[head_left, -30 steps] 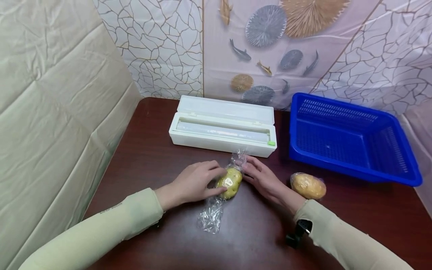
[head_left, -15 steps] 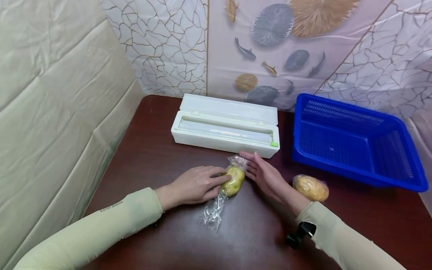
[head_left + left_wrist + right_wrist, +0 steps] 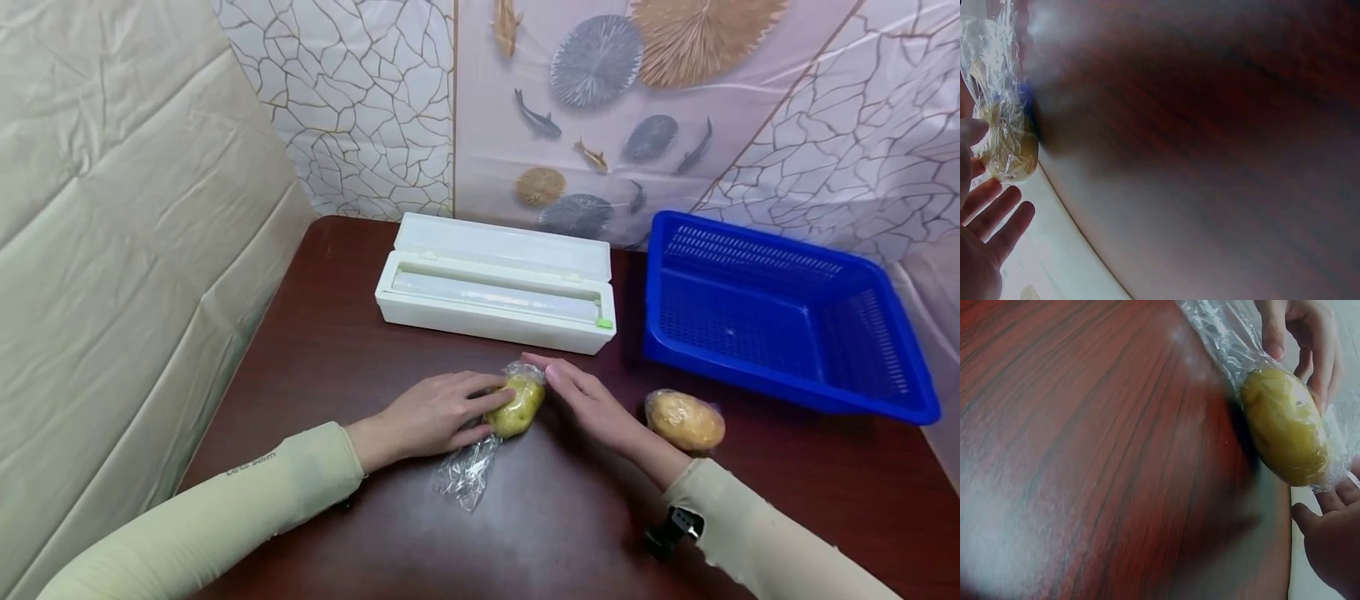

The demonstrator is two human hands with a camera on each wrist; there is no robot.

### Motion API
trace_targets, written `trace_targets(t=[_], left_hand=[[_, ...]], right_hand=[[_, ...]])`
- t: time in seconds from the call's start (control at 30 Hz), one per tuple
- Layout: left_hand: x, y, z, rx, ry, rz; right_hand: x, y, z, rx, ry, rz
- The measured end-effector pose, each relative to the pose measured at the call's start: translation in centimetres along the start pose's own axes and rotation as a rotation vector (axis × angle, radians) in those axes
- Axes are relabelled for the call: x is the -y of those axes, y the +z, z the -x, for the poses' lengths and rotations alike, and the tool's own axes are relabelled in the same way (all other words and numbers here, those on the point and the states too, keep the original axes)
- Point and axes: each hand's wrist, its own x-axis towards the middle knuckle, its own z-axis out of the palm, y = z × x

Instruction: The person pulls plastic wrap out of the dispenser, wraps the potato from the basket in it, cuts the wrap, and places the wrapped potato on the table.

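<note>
A yellow potato (image 3: 516,410) in clear cling film lies on the dark table between both hands. My left hand (image 3: 431,417) holds it from the left, one finger lying over its top; the right wrist view shows the thumb and curled fingers at the wrapped potato (image 3: 1285,428). My right hand (image 3: 592,408), fingers fairly straight, touches the gathered film (image 3: 525,368) at the far end. A loose film tail (image 3: 468,475) trails from the near end. In the left wrist view the wrapped potato (image 3: 1019,150) sits at the left edge, partly behind crinkled film.
A white cling film box (image 3: 495,308), lid raised, stands behind the hands with a film roll (image 3: 495,293) inside. The blue basket (image 3: 757,379) is at the back right. Another film-wrapped potato (image 3: 685,419) lies beside my right forearm.
My right fingers have straightened and pressed against the far film, which now stands shorter and closer to the potato. My left fingers have shifted slightly on the potato, which stays nearly in place.
</note>
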Motion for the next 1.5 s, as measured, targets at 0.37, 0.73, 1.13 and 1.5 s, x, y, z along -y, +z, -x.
trace_targets(t=[0.37,0.73,1.13,1.5], left_hand=[[-0.3,0.9,0.5,-0.066,-0.043,0.095],[-0.2,0.9,0.1,-0.107,-0.167,0.202],[0.2,0.4,-0.6,-0.096,-0.172,0.223],[0.0,0.4,-0.8,-0.069,-0.166,0.248]], right_hand=[[-0.7,0.8,1.2,-0.017,-0.134,0.246],[-0.9,0.6,2.1,0.069,-0.242,0.434],[-1.5,0.0,2.3,0.164,-0.464,0.886],[-1.1,0.2,1.3,0.082,-0.401,0.685]])
